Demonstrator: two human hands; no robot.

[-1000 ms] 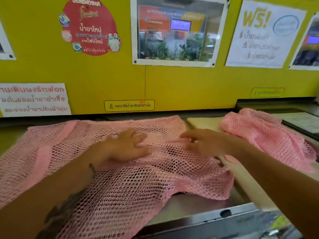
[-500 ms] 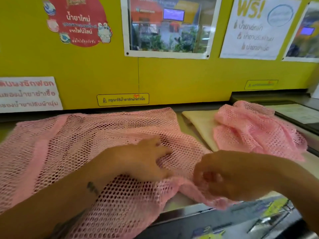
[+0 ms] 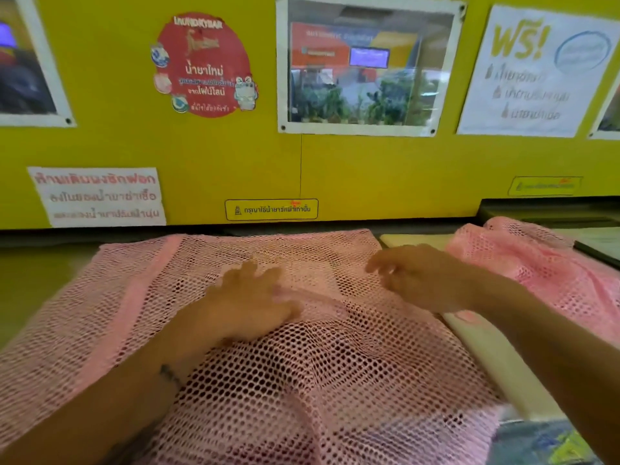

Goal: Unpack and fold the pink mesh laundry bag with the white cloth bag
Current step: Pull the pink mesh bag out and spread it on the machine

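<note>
Since the earlier frame, both hands have left the near edge of the pink mesh laundry bag [image 3: 335, 380] and now sit higher up, near its middle. The right hand [image 3: 422, 280], which was closed in a pinch at the front edge, is now open with the fingers [image 3: 375, 265] spread wide; whether it touches the netting cannot be told, because it is blurred. The left hand [image 3: 251, 303] lies palm down on the netting, fingers wide and holding nothing.

Position of the task items:
- The pink mesh laundry bag is spread across the surface [image 3: 33, 280], covering most of it from left to right. Its far edge lies close to the yellow wall [image 3: 201, 156]; its near part hangs past the front edge toward the camera.
- A solid pink band [image 3: 134, 290] runs diagonally across the left part of the bag.
- A fold ridge runs between the two hands, from the left thumb toward the right wrist.
- The white cloth bag [image 3: 483, 360] lies flat on the right, just beside the mesh bag and passing under the right forearm.
- A second heap of pink mesh [image 3: 536, 273] rests crumpled on the far part of the white cloth bag, to the right of the right hand.

On the wall behind are a round red sticker [image 3: 204, 65], a framed picture [image 3: 365, 68], and a white notice [image 3: 533, 72] at the right.
</note>
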